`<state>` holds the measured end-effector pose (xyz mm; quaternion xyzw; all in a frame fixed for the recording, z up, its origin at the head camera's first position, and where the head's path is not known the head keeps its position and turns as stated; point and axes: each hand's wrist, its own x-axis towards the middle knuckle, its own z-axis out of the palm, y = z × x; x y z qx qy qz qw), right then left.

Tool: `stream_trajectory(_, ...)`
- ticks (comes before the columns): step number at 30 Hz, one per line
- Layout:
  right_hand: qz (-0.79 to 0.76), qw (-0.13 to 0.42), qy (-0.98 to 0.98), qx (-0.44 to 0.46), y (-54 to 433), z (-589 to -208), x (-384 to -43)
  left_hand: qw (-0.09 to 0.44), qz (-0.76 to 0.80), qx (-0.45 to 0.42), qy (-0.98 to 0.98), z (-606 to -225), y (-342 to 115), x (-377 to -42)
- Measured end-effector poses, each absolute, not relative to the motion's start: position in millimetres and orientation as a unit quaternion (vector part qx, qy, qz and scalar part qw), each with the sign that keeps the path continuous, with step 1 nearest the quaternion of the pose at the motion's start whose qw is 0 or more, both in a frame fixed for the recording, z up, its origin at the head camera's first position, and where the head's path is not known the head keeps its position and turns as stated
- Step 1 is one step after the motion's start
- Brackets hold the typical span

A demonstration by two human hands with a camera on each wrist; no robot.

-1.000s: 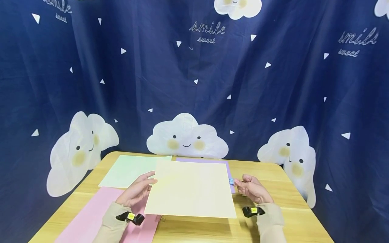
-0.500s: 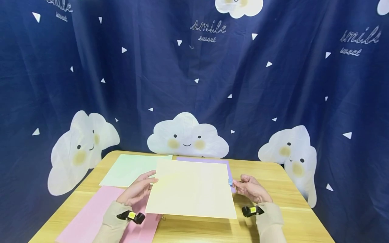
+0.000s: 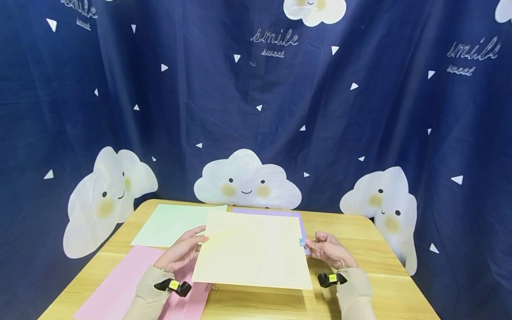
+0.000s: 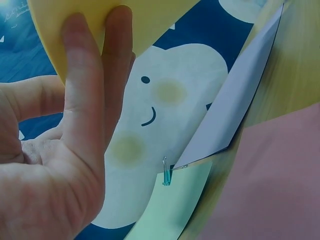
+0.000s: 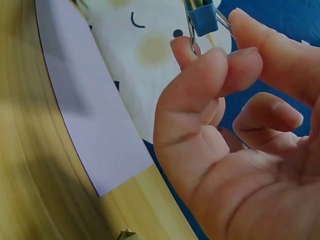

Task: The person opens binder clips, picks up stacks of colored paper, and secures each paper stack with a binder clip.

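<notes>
A pale yellow sheet of paper [image 3: 252, 249] is held up over the table, tilted toward the head camera. My left hand [image 3: 182, 249] pinches its left edge between thumb and fingers. At the sheet's right edge, my right hand [image 3: 332, 250] pinches a small blue binder clip [image 3: 302, 242] by its wire handles. In the right wrist view the clip [image 5: 202, 19] has a yellowish strip at its mouth; how far the sheet sits inside cannot be seen. Behind the yellow sheet lies a purple sheet [image 3: 266, 211], partly hidden.
A mint green sheet [image 3: 172, 224] lies at the back left and a pink sheet [image 3: 120, 280] at the front left. A teal binder clip [image 4: 167, 172] shows by the green sheet. A brass-coloured piece [image 3: 214, 288] lies beside the pink one. Behind the table [image 3: 384, 284] hangs a blue curtain.
My right hand has moved slightly left, bringing the blue binder clip from beside the yellow sheet's right edge to overlapping it. The left hand keeps its hold with barely any movement.
</notes>
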<state>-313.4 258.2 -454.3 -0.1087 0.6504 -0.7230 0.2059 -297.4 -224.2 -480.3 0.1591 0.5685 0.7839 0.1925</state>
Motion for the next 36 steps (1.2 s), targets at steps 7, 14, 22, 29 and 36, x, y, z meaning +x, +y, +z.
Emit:
stream_trajectory(7,-0.718,0.210,0.652,-0.120,257.7,-455.8,-313.5,0.190,0.777,0.163,0.577,-480.2,-224.5,-296.4)
stream_trajectory(14,-0.721,0.213,0.650,-0.114,256.3,-457.2,-313.0,0.188,0.776,0.167,0.579,-481.2,-224.2,-296.1)
stream_trajectory(22,-0.727,0.222,0.636,-0.130,258.0,-455.1,-311.6,0.192,0.778,0.165,0.575,-481.7,-223.8,-296.8)
stream_trajectory(29,-0.739,0.233,0.616,-0.146,260.7,-457.9,-313.1,0.193,0.781,0.158,0.573,-481.7,-223.1,-296.8)
stream_trajectory(36,-0.755,0.241,0.594,-0.138,259.7,-455.6,-313.3,0.197,0.790,0.165,0.557,-482.5,-221.8,-297.2)
